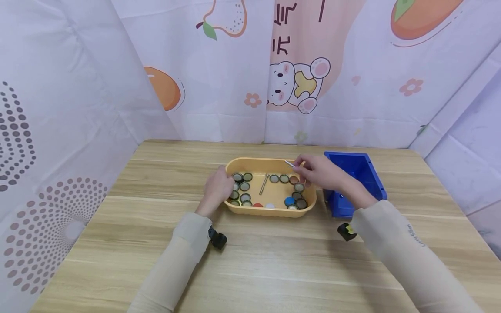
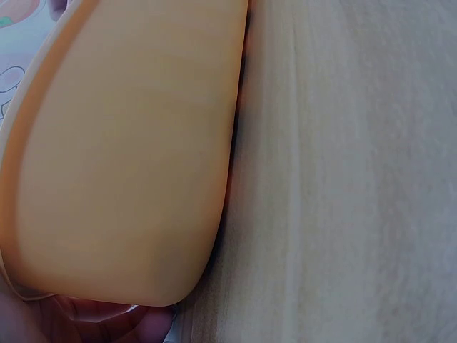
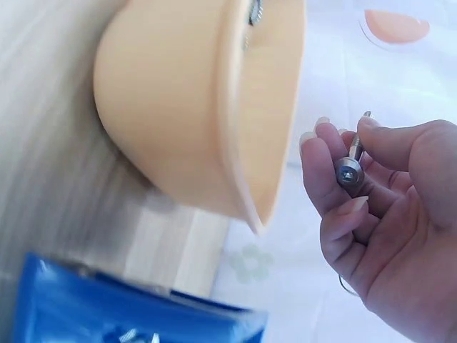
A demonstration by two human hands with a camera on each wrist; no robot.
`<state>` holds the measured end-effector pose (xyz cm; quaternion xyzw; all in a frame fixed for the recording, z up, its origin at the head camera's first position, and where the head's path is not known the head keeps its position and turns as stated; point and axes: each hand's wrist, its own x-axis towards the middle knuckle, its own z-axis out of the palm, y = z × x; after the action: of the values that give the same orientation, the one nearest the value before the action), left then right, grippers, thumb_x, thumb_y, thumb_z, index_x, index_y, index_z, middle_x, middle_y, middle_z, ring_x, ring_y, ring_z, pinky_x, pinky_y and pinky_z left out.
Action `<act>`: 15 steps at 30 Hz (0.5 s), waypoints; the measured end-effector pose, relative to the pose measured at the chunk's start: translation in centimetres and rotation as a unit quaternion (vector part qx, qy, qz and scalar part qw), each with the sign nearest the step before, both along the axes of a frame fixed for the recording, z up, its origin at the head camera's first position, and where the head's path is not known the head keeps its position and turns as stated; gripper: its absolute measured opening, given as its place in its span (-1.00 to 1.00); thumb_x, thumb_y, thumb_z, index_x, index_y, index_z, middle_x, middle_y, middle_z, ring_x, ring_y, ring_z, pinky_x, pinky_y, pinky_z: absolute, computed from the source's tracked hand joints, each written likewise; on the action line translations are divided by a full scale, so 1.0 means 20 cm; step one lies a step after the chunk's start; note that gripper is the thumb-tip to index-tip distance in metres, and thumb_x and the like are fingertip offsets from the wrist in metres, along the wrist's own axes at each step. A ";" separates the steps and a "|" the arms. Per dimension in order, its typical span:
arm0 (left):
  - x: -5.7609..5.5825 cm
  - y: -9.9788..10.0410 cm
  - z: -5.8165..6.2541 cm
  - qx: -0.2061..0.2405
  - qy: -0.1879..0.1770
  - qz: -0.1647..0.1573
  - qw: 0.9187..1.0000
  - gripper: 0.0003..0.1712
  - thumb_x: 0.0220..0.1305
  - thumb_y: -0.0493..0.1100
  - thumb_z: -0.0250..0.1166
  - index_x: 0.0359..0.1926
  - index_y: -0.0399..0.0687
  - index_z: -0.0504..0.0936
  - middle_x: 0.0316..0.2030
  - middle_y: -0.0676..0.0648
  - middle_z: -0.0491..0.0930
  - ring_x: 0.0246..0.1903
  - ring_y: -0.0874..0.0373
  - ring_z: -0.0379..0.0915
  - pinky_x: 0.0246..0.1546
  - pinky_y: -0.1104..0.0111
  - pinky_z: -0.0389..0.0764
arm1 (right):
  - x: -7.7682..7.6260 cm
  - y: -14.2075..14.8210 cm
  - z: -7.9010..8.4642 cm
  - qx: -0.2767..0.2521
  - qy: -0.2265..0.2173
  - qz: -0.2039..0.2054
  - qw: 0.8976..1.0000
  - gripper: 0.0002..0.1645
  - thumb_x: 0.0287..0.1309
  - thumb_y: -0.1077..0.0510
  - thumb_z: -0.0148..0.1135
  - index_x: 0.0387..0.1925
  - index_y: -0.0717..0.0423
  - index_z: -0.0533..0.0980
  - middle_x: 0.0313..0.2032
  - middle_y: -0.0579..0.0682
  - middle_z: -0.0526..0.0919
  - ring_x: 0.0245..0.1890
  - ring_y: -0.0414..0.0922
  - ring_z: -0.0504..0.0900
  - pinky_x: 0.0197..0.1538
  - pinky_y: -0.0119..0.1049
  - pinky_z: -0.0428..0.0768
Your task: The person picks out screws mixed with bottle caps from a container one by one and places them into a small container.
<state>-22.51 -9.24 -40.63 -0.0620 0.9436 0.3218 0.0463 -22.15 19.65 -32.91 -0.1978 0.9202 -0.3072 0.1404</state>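
A pale orange plastic tub [image 1: 270,211] sits on the table with many bottle caps and one long bolt [image 1: 264,184] inside. At its left end my left hand [image 1: 219,187] grips the rim; in the left wrist view fingers [image 2: 93,321] show at the tub's end wall. My right hand [image 1: 318,170] is raised over the tub's right end. Between thumb and fingers it pinches a silver bolt [image 3: 350,170], whose round head with a socket faces the right wrist camera. A blue cap [image 1: 289,201] lies among the caps near the tub's right end.
Just right of the tub stands a blue plastic bin [image 1: 376,176], partly behind my right forearm. Small metal pieces [image 3: 139,336] show inside it. The wooden table [image 1: 274,261] ends at a printed curtain [image 1: 219,87] at the back.
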 end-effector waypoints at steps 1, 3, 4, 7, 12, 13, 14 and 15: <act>0.00 0.00 0.00 0.000 -0.001 0.001 1.000 -0.61 0.33 -0.13 -0.04 0.10 -0.20 0.43 -0.26 -0.15 0.57 -0.31 -0.02 0.50 -0.39 0.24 0.41 | 0.00 0.01 0.01 0.005 0.006 -0.005 1.000 -0.76 0.45 0.12 0.01 -0.05 0.21 0.48 -0.44 0.09 0.68 -0.48 -0.04 0.65 -0.38 -0.23 0.63; 0.00 0.00 0.00 0.000 -0.002 0.001 1.000 -0.60 0.34 -0.13 -0.04 0.11 -0.20 0.43 -0.26 -0.16 0.57 -0.31 -0.02 0.50 -0.39 0.25 0.41 | 0.00 0.04 0.04 0.012 0.017 -0.010 1.000 -0.76 0.45 0.10 0.02 -0.06 0.19 0.48 -0.45 0.07 0.67 -0.50 -0.08 0.64 -0.41 -0.26 0.60; 0.00 0.00 0.00 0.001 -0.003 0.002 1.000 -0.60 0.34 -0.13 -0.04 0.11 -0.20 0.42 -0.26 -0.16 0.57 -0.31 -0.02 0.50 -0.39 0.25 0.41 | 0.00 0.05 0.05 0.015 0.023 -0.013 1.000 -0.75 0.45 0.09 0.03 -0.06 0.19 0.48 -0.45 0.06 0.67 -0.51 -0.10 0.63 -0.42 -0.27 0.60; 0.00 0.00 0.00 -0.001 -0.005 0.004 1.000 -0.61 0.34 -0.12 -0.04 0.11 -0.19 0.42 -0.26 -0.16 0.57 -0.31 -0.02 0.50 -0.39 0.24 0.42 | 0.00 0.10 0.08 0.026 0.039 -0.020 0.999 -0.74 0.44 0.09 0.04 -0.06 0.21 0.49 -0.45 0.09 0.67 -0.52 -0.15 0.61 -0.43 -0.29 0.59; 0.00 0.00 0.00 -0.006 -0.007 0.006 1.000 -0.60 0.33 -0.12 -0.04 0.11 -0.20 0.42 -0.21 -0.18 0.58 -0.28 -0.04 0.51 -0.36 0.20 0.45 | -0.02 0.20 0.10 0.050 0.066 -0.030 0.996 -0.76 0.43 0.11 0.05 -0.08 0.23 0.49 -0.49 0.05 0.68 -0.52 -0.15 0.62 -0.43 -0.33 0.58; 0.00 0.00 0.00 -0.007 -0.008 0.006 1.000 -0.60 0.33 -0.12 -0.04 0.11 -0.20 0.42 -0.21 -0.18 0.58 -0.28 -0.04 0.51 -0.36 0.20 0.45 | -0.02 0.22 0.11 0.052 0.072 -0.031 0.996 -0.76 0.43 0.12 0.06 -0.09 0.23 0.49 -0.49 0.04 0.68 -0.52 -0.15 0.62 -0.43 -0.34 0.58; 0.00 0.00 0.00 -0.007 -0.008 0.006 1.000 -0.60 0.34 -0.12 -0.04 0.12 -0.20 0.42 -0.20 -0.18 0.58 -0.28 -0.04 0.51 -0.36 0.20 0.45 | -0.02 0.24 0.11 0.055 0.081 -0.032 0.995 -0.78 0.42 0.13 0.06 -0.11 0.23 0.49 -0.51 0.03 0.67 -0.52 -0.14 0.61 -0.44 -0.34 0.56; 0.00 0.00 0.01 -0.006 -0.009 0.005 1.000 -0.60 0.34 -0.12 -0.04 0.12 -0.20 0.42 -0.20 -0.19 0.58 -0.28 -0.04 0.51 -0.36 0.20 0.45 | -0.02 0.26 0.11 0.056 0.088 -0.034 0.994 -0.78 0.42 0.14 0.07 -0.11 0.24 0.49 -0.51 0.03 0.66 -0.53 -0.13 0.61 -0.44 -0.34 0.55</act>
<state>-22.47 -9.18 -40.53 -0.0704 0.9448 0.3155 0.0529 -22.63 24.88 -30.70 -0.1848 0.9509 -0.2409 0.0594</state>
